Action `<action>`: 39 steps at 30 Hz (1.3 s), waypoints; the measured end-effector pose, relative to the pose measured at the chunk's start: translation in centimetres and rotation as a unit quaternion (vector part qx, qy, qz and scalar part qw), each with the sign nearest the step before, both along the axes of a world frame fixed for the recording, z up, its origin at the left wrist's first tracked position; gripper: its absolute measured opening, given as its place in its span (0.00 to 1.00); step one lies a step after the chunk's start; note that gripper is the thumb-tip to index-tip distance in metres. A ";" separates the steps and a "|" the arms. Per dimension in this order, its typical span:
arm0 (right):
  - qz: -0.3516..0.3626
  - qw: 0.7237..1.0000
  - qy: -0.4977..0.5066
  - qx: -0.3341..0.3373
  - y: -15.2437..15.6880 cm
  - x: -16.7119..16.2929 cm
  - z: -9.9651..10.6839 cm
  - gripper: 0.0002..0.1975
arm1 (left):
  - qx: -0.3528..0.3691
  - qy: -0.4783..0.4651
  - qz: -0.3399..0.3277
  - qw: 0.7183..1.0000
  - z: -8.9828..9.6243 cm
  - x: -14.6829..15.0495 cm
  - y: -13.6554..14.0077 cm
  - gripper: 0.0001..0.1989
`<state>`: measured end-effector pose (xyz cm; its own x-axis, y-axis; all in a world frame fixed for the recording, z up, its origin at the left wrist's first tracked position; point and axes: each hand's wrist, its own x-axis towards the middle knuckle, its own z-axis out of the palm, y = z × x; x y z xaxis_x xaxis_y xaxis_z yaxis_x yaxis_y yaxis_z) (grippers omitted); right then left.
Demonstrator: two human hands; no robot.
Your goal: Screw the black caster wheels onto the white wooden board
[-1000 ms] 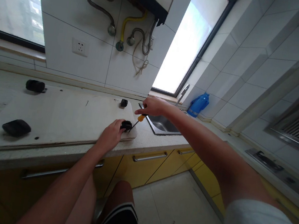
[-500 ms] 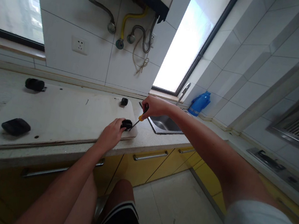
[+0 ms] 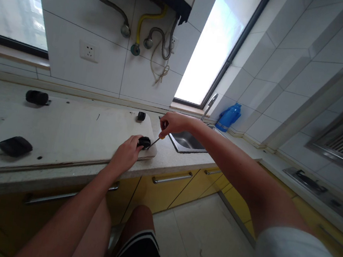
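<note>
A long white board (image 3: 83,132) with rounded corners lies on the counter. Black casters sit on its corners: one (image 3: 37,97) at the back left, a larger black one (image 3: 15,146) at the front left, a small one (image 3: 141,116) at the back right. My left hand (image 3: 126,152) is closed around the front-right caster (image 3: 144,142). In my right hand (image 3: 172,124) is a screwdriver (image 3: 155,141), its yellow-and-black handle mostly hidden by my fingers. The shaft slants down and left, with its tip at the base of that caster; the exact contact point is too small to see.
Right of the board is a steel sink (image 3: 189,142) with a tap (image 3: 210,104) and a blue thermos jug (image 3: 228,117) behind it. Yellow drawers with metal handles (image 3: 172,178) lie below the counter edge. A gas hob (image 3: 308,183) is at the far right.
My right hand has turned a little around the screwdriver handle, hiding more of the yellow part. My left hand stays on the caster. The whole view has shifted slightly.
</note>
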<state>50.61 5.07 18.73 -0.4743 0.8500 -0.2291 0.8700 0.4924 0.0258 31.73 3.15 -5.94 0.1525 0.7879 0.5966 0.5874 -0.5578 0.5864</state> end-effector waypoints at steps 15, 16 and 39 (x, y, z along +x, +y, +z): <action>0.020 0.993 -0.014 0.115 0.4 -2.2 -0.6 0.15 | 0.013 0.001 0.000 1.000 0.0 0.1 -0.2 0.19; 0.019 0.993 -0.014 0.119 0.5 -2.4 -0.6 0.16 | 0.013 -0.001 0.001 1.000 0.0 0.1 -0.2 0.19; -0.051 0.973 0.007 0.227 1.4 -2.7 -1.4 0.24 | 0.016 -0.008 -0.003 1.000 0.0 0.0 -0.2 0.16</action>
<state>47.93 6.43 17.34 -0.3827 0.9048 0.1867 0.9155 0.3443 0.2081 31.74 2.98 -5.90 0.1465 0.7682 0.6232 0.5748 -0.5789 0.5784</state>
